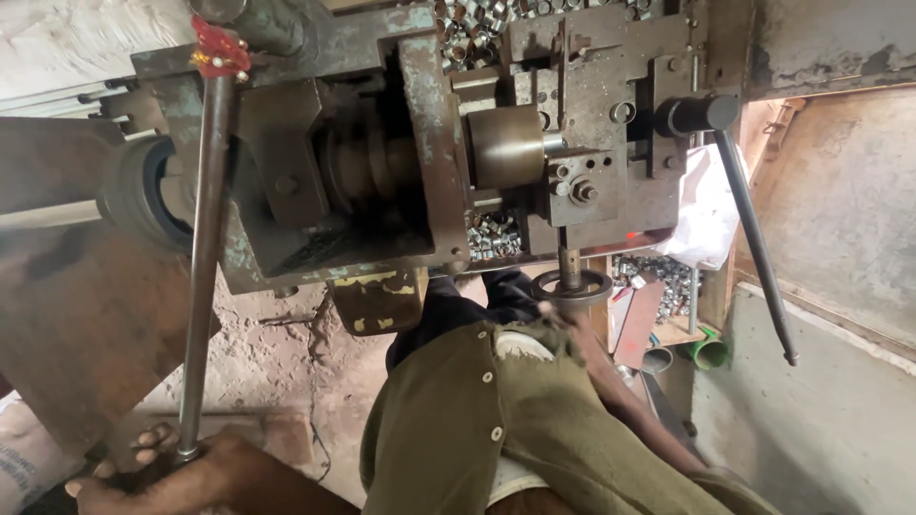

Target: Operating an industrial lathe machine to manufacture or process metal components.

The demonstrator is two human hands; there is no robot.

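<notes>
Seen from above, a person works at a worn, paint-flaked metal machine (420,143) in a dusty workshop. The left hand (176,472), at the bottom left of the view, has its fingers closed around the lower end of a long steel lever (202,277), which rises almost straight up to the machine's top left corner, where a scrap of red cloth (219,48) is tied around it. The right hand (563,319) reaches up to the small round handwheel (572,284) hanging below the machine's front; it is blurred, and the fingers appear to touch the wheel's rim, though whether they grip it cannot be told. Just above the wheel sits a brass-coloured cylinder (504,145) held in the machine, beside a bolted block (580,181). A second dark handle (754,229) slants down at the right, untouched. Small shiny metal rings (491,236) lie heaped in the tray under the cylinder, with more at the top and in a box (658,277) at lower right. The person's olive buttoned garment (496,420) fills the lower middle.
</notes>
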